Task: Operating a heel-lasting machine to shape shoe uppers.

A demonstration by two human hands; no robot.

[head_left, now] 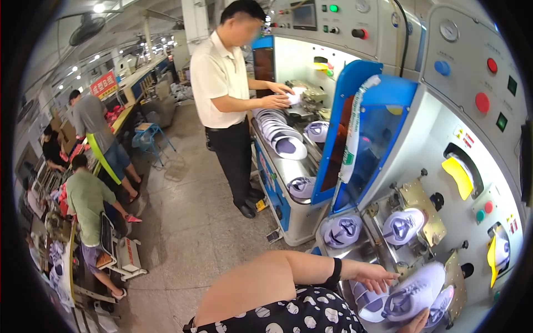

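A pale lavender lace-up shoe (425,282) is tilted in front of the machine at the lower right, its toe pointing up and away. My right hand (417,322) grips it from below; only some fingers show. My left hand (371,276), with a black band at its wrist, hovers just left of that shoe, its fingers apart and nothing in them. Beneath it lies a shoe upper (367,302) with its opening showing. Partly hidden behind the held shoe is another lavender shoe (441,304). One more shoe (403,226) sits on the machine's metal fixture (433,208).
A lavender shoe (341,231) rests at the table's left end. Blue guard panels (373,150) stand beside the machine. Buttons and a gauge dot the control panel (472,72). A co-worker (225,83) handles a shoe at the neighbouring machine, by a row of uppers (280,136).
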